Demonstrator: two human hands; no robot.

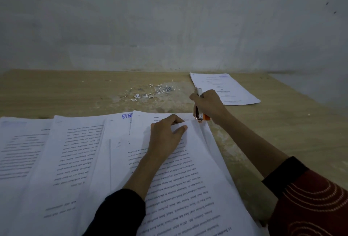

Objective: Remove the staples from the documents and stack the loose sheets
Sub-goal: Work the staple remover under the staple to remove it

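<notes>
Right hand (209, 106) gripping orange-and-white stapler (200, 117) at corner of white printed document (188, 179), left hand (165, 138) pinching top sheet (194, 130), wooden table (75, 89), grey wall (169, 28).

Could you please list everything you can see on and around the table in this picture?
wall: one, grey, behind the table.
table: one, light wood, under everything.
staples: a loose heap with paper scraps, silver and white, far middle of the table.
paper stack: one, white, far right.
documents: at least four, white with black print, overlapping along the near edge.
top document: one, white, right end of that spread.
stapler: one, orange and white, upright at the top document's far corner.
left hand: one, black sleeve, holds the top document's far corner.
right hand: one, red patterned sleeve, grips the stapler.
</notes>
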